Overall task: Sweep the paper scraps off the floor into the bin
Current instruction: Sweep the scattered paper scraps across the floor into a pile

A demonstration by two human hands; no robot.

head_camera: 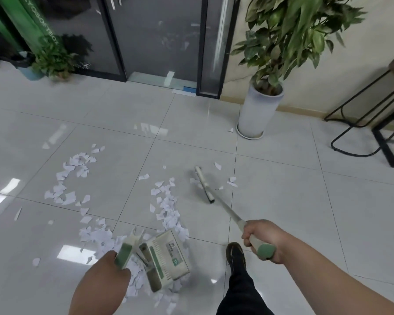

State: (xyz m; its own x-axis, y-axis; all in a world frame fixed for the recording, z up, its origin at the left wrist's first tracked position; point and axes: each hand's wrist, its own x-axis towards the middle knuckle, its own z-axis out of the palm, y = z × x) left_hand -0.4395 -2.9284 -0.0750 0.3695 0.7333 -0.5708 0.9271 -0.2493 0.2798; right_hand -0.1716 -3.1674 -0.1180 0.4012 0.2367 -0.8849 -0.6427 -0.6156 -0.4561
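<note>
Scraps (pixel 167 212) everywhere on the white tile floor (pixel 282 201): one loose patch far left, a strip running down the middle, and a thick heap right under the dustpan (pixel 166 255). A few strays sit to the right of the broom (pixel 204 185) head, plus one up by the pot (pixel 258 110).

Left hand (pixel 109 267) has its fingers curled round the dustpan's green handle, holding it tilted over that near heap. Can't tell if the pan's edge actually touches the tiles. The sticker on the pan has a little green square with white letters and some small print, way too blurry to read.

Right hand (pixel 262 237) is wrapped round the broom's pole just above the green end grip. The pole slants forward and left, and the head lies on the floor just right of the middle strip.

Bin (pixel 29 70), I think, is the pale blue thing with a dark liner way back left beside a small plant (pixel 52 57), well apart from all the paper. The green banner (pixel 32 26) behind it has white lettering, something like "SOFTBOX", but it's smeared. Glass door (pixel 157 42) at the back, black stool (pixel 373 123) on the right, one dark shoe (pixel 236 255) between the pan and the broom hand.
</note>
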